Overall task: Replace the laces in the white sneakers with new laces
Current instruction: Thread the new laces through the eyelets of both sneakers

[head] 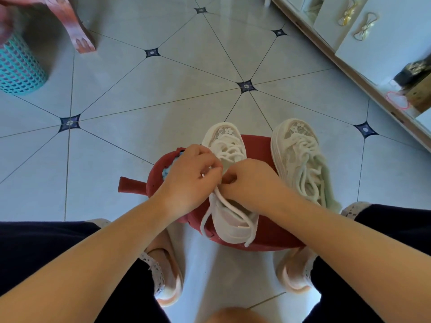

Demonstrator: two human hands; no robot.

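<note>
- White sneaker [233, 227] sits in the middle of a red stool [270, 238], with its toe pointing away from the person.
- Both hands are over the middle of this shoe, very close together.
- The left hand [189, 180] has its fingers curled and pinches a thin white lace [225, 201].
- The right hand [247, 183] is curled too, and it pinches the same lace just beside the left hand.
- The two ends of the lace trail back toward the heel, one on each side of the shoe.
- A loose pile of thick white laces [229, 148] lies on the toe part of this shoe.
- A second white sneaker [291, 134] stands just to the right, at the edge of the stool, with more thick laces tangled on top.
- Something blue [166, 171] peeks out from under the left hand; I cannot tell what it is.
- The person's feet, in pink slippers [168, 278], rest on the tiled floor [140, 89] near the stool.
- A teal basket [18, 66] is far off on the left, and a white cabinet [363, 47] is far off on the right.
</note>
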